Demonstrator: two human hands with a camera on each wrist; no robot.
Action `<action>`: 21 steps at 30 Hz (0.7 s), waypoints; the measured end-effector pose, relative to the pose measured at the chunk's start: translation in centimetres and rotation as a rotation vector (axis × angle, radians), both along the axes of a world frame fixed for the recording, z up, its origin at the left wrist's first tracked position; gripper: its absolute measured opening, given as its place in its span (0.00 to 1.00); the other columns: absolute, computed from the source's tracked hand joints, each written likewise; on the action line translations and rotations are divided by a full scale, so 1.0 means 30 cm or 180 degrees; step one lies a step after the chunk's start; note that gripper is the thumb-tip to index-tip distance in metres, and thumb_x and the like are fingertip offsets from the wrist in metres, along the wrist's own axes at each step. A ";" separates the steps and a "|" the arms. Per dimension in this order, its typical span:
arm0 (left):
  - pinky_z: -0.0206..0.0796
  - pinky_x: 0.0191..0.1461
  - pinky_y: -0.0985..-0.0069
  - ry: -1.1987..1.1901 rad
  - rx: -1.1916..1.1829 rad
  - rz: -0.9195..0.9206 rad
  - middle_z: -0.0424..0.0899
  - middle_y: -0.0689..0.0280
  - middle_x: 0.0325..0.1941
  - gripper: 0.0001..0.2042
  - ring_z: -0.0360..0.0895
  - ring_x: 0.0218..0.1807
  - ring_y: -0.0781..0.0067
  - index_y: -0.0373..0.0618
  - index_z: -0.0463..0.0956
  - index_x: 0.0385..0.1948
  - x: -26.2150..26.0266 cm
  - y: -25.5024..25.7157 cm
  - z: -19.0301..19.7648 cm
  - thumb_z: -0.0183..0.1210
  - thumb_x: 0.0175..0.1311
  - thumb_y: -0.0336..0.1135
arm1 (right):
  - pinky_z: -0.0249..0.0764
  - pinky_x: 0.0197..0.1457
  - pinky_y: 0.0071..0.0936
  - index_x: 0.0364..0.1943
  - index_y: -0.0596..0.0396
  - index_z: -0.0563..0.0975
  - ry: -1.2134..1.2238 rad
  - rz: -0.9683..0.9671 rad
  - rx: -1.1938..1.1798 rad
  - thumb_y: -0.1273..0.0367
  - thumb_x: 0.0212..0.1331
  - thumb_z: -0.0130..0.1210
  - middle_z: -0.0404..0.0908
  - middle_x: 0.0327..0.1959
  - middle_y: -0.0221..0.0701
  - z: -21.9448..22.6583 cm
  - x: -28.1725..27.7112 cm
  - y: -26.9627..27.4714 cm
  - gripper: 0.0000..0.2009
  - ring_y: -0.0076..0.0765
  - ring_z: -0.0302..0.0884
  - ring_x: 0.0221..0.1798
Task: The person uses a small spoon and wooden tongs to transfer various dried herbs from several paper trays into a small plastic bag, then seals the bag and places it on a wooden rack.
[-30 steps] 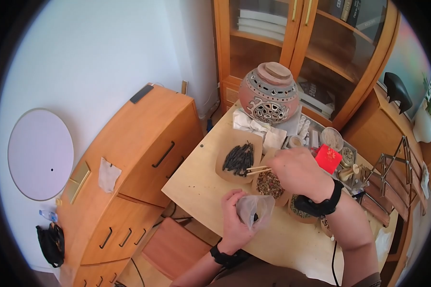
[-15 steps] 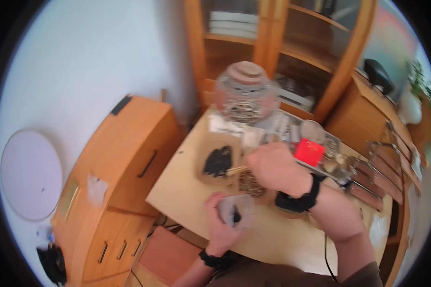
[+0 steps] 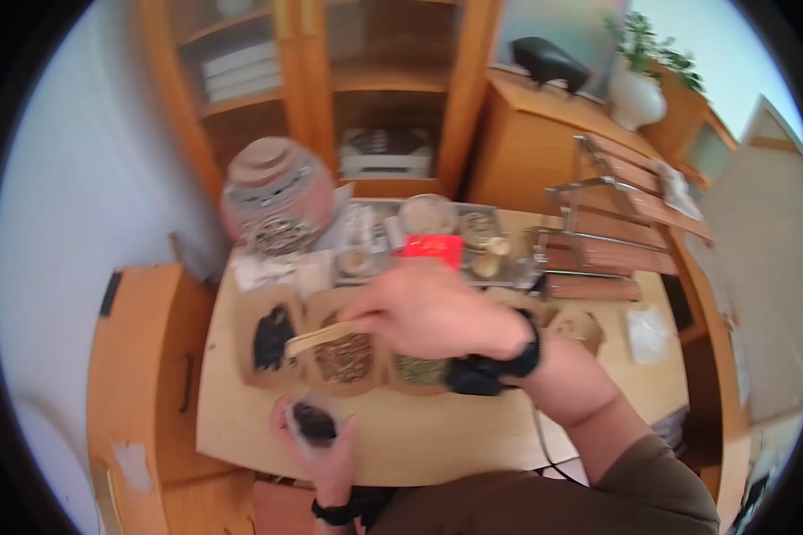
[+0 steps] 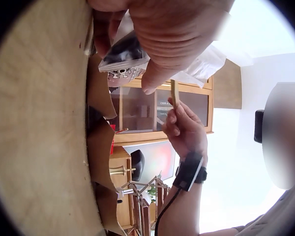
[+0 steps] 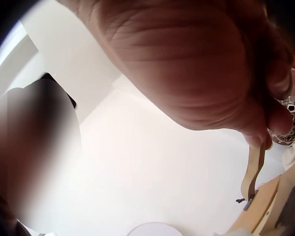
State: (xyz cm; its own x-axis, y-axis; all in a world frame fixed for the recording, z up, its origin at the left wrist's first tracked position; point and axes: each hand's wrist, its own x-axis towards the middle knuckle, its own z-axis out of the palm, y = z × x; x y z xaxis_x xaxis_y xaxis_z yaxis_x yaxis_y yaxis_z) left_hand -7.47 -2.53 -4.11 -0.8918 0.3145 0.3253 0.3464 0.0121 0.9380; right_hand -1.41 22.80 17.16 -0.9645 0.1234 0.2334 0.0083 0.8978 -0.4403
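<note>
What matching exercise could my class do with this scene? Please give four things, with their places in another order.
Things
1. round pot
2. wooden tweezers
3. clear bag
4. leafy plant

Places
A. held in the left hand
B. in a white vase
C. at the back left of the table
D. held in the right hand

Right pairs: 1-C, 2-D, 3-A, 4-B

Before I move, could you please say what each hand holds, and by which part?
Right hand: wooden tongs, gripped behind the tips. Left hand: clear plastic bag, around its sides.
</note>
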 end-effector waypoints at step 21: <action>0.69 0.67 0.68 0.0117 0.0095 -0.0352 0.68 0.62 0.63 0.48 0.73 0.61 0.69 0.44 0.56 0.73 0.016 0.014 0.085 0.80 0.50 0.25 | 0.79 0.36 0.40 0.40 0.55 0.88 -0.0181 0.0090 -0.0337 0.72 0.55 0.69 0.86 0.28 0.36 0.031 0.250 -0.178 0.09 0.48 0.86 0.32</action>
